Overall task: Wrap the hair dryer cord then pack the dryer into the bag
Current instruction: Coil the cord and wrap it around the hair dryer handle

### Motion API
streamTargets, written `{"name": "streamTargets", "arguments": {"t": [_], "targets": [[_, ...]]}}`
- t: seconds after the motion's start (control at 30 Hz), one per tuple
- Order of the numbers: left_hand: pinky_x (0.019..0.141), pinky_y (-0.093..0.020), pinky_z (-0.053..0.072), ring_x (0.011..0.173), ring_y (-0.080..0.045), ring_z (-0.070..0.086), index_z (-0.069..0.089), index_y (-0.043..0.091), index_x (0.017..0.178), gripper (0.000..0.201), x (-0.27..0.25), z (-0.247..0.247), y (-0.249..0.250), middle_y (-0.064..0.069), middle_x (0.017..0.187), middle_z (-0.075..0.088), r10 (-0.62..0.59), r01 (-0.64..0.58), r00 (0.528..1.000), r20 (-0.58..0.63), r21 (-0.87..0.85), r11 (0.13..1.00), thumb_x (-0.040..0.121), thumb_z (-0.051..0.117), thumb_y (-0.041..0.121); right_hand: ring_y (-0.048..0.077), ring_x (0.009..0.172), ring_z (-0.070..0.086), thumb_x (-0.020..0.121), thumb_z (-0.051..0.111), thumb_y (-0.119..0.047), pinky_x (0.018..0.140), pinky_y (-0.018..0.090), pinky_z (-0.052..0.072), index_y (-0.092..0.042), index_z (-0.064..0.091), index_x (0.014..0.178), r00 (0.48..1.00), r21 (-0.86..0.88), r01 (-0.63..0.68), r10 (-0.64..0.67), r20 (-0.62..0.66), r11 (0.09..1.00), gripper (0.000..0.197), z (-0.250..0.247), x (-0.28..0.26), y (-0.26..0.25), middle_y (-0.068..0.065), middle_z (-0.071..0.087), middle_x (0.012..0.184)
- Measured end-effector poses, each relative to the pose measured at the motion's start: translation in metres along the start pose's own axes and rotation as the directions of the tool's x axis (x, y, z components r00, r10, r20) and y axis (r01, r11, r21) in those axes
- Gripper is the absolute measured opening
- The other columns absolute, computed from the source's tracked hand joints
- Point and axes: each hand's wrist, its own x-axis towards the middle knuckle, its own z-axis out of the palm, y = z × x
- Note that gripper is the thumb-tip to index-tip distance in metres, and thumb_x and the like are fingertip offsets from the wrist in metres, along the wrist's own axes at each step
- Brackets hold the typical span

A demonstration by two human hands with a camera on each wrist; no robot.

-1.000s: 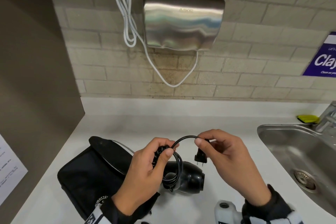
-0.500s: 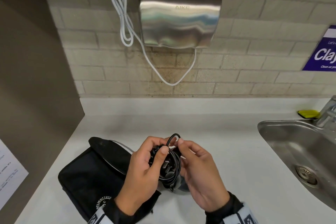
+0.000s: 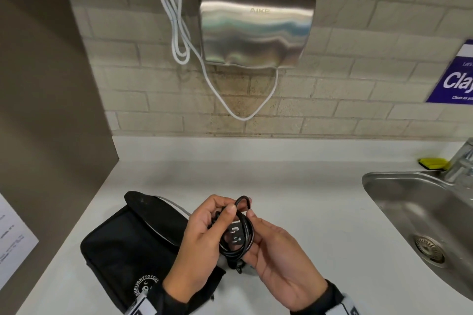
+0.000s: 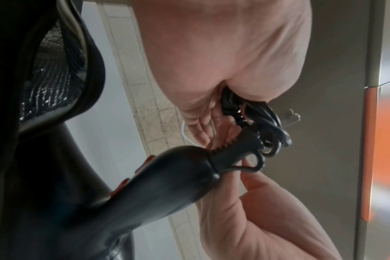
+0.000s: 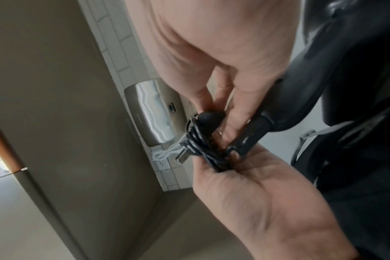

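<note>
Left hand (image 3: 202,235), at lower centre of the head view, with fingers and thumb curled round the coiled black cord (image 3: 239,235); thumb tip pressed on the top loop. Right hand (image 3: 275,256), just right of it, cups the coil from beneath and the right, its fingertips (image 3: 252,212) pinching the strands, so both hands are closed on the cord. The plug (image 3: 234,234) sits inside the coil, its two metal prongs facing the camera. The dryer (image 4: 158,183), black with orange buttons, hangs below the coil; in the head view it is almost wholly hidden by the hands, while the left wrist view shows its handle running down to the lower left. The bag (image 3: 133,245), black, lies on the white counter (image 3: 256,176) at lower left of the head view, its flap raised, touching the left wrist. A steel sink (image 3: 409,212) occupies the right edge; a steel wall unit (image 3: 256,25) hangs at upper centre.
</note>
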Motion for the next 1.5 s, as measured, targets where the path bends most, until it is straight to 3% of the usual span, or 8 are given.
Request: {"name": "streamTargets", "arguments": {"t": [0.23,0.4,0.53,0.67,0.97,1.07,1.23,1.5], "targets": [[0.078,-0.039,0.061,0.096,-0.038,0.073,0.059,-0.005,0.102,0.022,-0.002,0.006,0.005,-0.023,0.097,0.075,-0.019,0.021,1.000,0.019,-0.078,0.997,0.097,0.057,0.016,0.014,0.073,0.072,0.096,0.055,-0.018,0.066,0.023,0.057,-0.005,0.078,0.088,0.988,-0.336,0.144,-0.119,0.094,0.931,0.027,0.003,-0.012,0.000,0.010,0.077,0.084],[0.077,-0.040,0.061,0.092,-0.037,0.074,0.060,0.002,0.102,0.021,-0.003,0.009,0.007,-0.020,0.093,0.076,0.021,-0.021,0.999,-0.037,-0.012,1.000,0.094,0.057,0.021,0.021,0.079,0.069,0.102,0.046,-0.007,0.067,0.022,0.057,-0.003,0.073,0.099,0.980,-0.461,0.200,-0.184,0.080,0.864,0.028,0.002,-0.020,-0.004,0.013,0.075,0.088],[0.086,-0.049,0.057,0.093,-0.032,0.073,0.065,0.016,0.098,0.025,-0.002,0.009,0.006,-0.016,0.094,0.076,0.089,-0.084,0.994,-0.066,0.072,0.994,0.089,0.063,0.038,0.012,0.066,0.064,0.087,0.058,-0.010,0.057,0.033,0.060,-0.029,0.066,0.092,0.780,-0.703,0.478,-0.623,0.064,0.526,0.021,-0.005,-0.028,0.011,-0.004,0.070,0.087],[0.089,-0.043,0.056,0.094,-0.023,0.071,0.066,0.017,0.099,0.029,-0.002,0.008,0.008,-0.008,0.095,0.074,0.132,-0.121,0.989,-0.064,0.153,0.981,0.085,0.064,0.042,0.010,0.092,0.060,0.069,0.076,-0.032,0.070,0.008,0.049,-0.043,0.061,0.112,0.624,-0.810,0.585,-0.664,0.412,0.048,0.047,-0.010,-0.036,0.018,-0.018,0.051,0.108],[0.078,-0.029,0.051,0.085,-0.012,0.067,0.065,0.021,0.097,0.023,-0.003,0.009,0.009,0.002,0.087,0.071,0.153,-0.126,0.983,-0.104,0.229,0.965,0.088,0.061,0.041,0.007,0.098,0.051,0.088,0.061,-0.046,0.076,0.008,0.042,-0.039,0.065,0.110,0.555,-0.818,0.553,-0.663,0.503,-0.158,0.023,-0.008,-0.028,0.004,-0.024,0.054,0.105],[0.078,-0.027,0.052,0.085,-0.010,0.068,0.064,0.018,0.097,0.020,-0.003,0.011,0.011,0.003,0.087,0.072,0.177,-0.147,0.979,-0.103,0.248,0.958,0.093,0.059,0.038,0.009,0.096,0.058,0.089,0.060,-0.041,0.076,0.012,0.045,-0.037,0.067,0.110,0.559,-0.799,0.599,-0.687,0.463,-0.051,0.022,-0.002,-0.032,0.001,-0.020,0.065,0.098],[0.080,-0.012,0.051,0.093,-0.006,0.071,0.065,0.014,0.099,0.018,-0.005,0.013,0.017,0.008,0.096,0.077,0.190,-0.169,0.980,-0.066,0.238,0.956,0.088,0.058,0.028,0.010,0.077,0.070,0.085,0.066,-0.031,0.069,0.021,0.054,-0.035,0.076,0.097,0.758,-0.685,0.572,-0.610,0.230,0.452,0.016,0.006,-0.039,-0.007,-0.004,0.076,0.083],[0.083,-0.021,0.053,0.090,-0.008,0.068,0.062,0.017,0.101,0.017,-0.008,0.012,0.019,0.004,0.096,0.072,0.168,-0.159,0.986,-0.023,0.206,0.965,0.090,0.055,0.028,0.011,0.066,0.066,0.081,0.068,-0.037,0.058,0.020,0.054,-0.015,0.079,0.085,0.869,-0.536,0.464,-0.479,0.123,0.705,0.024,0.008,-0.040,-0.021,0.008,0.074,0.072]]}}
